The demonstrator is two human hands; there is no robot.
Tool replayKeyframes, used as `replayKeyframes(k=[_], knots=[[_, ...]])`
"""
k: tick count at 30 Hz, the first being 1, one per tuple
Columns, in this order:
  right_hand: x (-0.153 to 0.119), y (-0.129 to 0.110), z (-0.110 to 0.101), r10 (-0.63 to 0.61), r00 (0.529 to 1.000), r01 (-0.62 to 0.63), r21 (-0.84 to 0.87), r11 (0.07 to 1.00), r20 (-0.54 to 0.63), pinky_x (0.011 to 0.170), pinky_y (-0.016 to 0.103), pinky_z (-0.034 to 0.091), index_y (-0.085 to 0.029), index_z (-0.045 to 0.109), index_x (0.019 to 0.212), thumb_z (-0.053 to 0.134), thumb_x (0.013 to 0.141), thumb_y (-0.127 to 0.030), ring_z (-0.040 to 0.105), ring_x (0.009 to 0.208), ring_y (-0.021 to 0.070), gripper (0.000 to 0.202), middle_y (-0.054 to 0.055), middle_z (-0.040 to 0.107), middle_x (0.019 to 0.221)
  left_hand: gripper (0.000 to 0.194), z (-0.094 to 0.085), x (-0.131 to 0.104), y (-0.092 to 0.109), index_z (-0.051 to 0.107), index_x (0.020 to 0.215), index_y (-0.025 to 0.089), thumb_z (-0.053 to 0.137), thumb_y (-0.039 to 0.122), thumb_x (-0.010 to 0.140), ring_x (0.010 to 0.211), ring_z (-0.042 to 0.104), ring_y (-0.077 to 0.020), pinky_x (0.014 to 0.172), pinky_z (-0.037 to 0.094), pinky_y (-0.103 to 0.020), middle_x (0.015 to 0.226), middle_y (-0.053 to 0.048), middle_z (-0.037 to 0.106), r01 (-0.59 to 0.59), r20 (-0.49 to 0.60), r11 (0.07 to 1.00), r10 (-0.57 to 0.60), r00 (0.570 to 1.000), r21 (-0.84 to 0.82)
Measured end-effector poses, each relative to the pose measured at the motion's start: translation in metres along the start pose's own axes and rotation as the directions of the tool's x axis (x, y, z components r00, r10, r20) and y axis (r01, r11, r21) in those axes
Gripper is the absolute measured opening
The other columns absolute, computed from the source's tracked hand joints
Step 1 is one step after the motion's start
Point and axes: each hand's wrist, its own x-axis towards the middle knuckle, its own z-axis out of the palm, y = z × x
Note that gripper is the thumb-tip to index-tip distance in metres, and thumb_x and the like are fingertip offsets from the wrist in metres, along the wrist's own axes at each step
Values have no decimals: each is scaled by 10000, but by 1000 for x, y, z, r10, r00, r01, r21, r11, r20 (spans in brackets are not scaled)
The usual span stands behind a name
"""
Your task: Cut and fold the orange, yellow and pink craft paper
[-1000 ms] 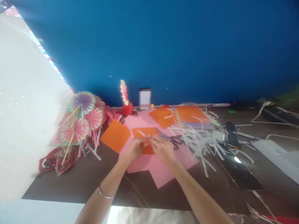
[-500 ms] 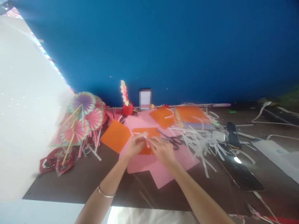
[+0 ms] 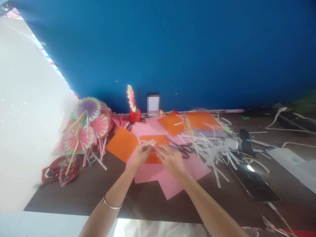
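Note:
My left hand [image 3: 143, 153] and my right hand [image 3: 170, 158] meet over the middle of the desk, fingertips close together. Between them is a small, narrow strip of pale pink paper [image 3: 153, 145], pinched by the fingers of both hands. Beneath the hands lie an orange sheet [image 3: 158, 140] and several pink sheets [image 3: 170, 189]. A second orange sheet [image 3: 123, 144] lies left of my left hand. Dark-handled scissors [image 3: 184, 150] rest just beyond my right hand, beside a tangled heap of white paper strips [image 3: 209, 149].
Folded paper fans [image 3: 87, 108] stand at the left, with red packets [image 3: 60, 170] before them. A red pot [image 3: 135, 115] and a small framed item [image 3: 153, 105] are by the blue wall. A phone [image 3: 259, 184] with a cable lies at the right.
My fingertips have shifted slightly around the strip, and less of it shows below them. Both forearms are almost where they were, and the things on the desk have not moved.

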Motion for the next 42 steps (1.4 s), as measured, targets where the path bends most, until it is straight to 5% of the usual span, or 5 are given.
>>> replayKeyframes(k=[15,42], knots=[[0,1,0,-11,999,9,43,999,49,675,247,460,-239,656,1046,451,828,-67,620,793,146,345,38,683,904,383,2,-1,5,658,1040,121,677,334,722,979,638,-248,906,509,-426,1132,-126,640,53,-81,959,-78,994,-278],[-4,5,10,9,999,-16,161,987,42,717,265,487,-239,625,1114,433,829,-47,631,874,160,393,26,689,948,401,3,0,1,658,1030,129,706,333,688,999,629,-269,949,463,-475,1055,-129,673,-1,-128,921,-53,990,-389]])
